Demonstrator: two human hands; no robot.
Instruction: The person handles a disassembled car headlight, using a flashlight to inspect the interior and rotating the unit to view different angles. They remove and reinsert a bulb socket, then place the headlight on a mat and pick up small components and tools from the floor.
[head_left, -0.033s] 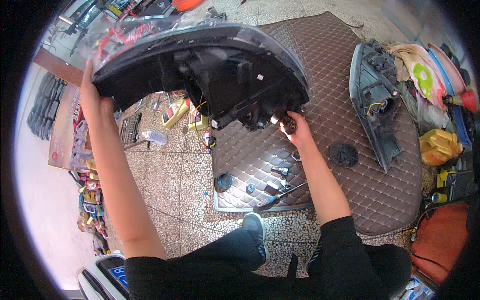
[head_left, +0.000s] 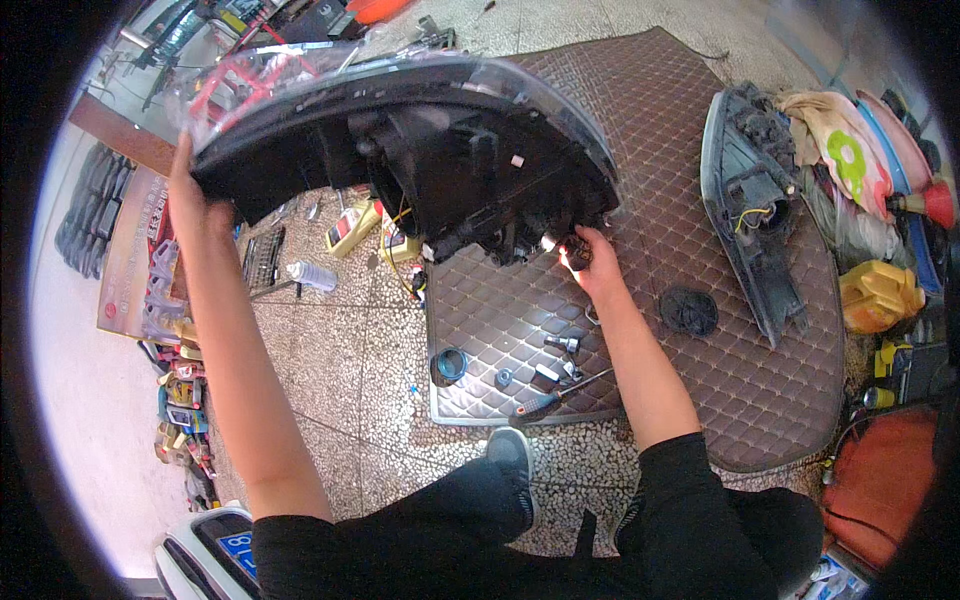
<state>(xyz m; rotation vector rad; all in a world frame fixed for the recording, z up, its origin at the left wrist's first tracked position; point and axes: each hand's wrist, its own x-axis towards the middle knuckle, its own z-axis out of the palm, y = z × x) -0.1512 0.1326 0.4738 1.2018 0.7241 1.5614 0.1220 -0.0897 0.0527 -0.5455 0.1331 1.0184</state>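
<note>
I hold up a large black headlight housing (head_left: 460, 150) with a clear lens edge and wrinkled clear film at its top left. My left hand (head_left: 198, 195) grips its left end. Near the lower right of its back, my right hand (head_left: 595, 260) has its fingers round a dark round fitting (head_left: 577, 254), brightly lit on one side. A yellow wire hangs from the middle of the housing. Below, on the quilted mat (head_left: 470, 300), lie a screwdriver (head_left: 540, 402), a dark round cap (head_left: 450, 363) and small parts. A second headlight (head_left: 750, 190) lies on the mat at right.
A dark round pad (head_left: 688, 311) lies beside my right forearm. Tools (head_left: 262, 255), a spray can (head_left: 312, 275) and yellow containers (head_left: 350, 225) lie on the speckled floor at left. A yellow jug (head_left: 880, 295), cloths (head_left: 830, 140) and an orange seat-like object (head_left: 885, 465) line the right side.
The housing and both my hands sit very slightly lower in the picture, along with the second headlight; the grip looks the same.
</note>
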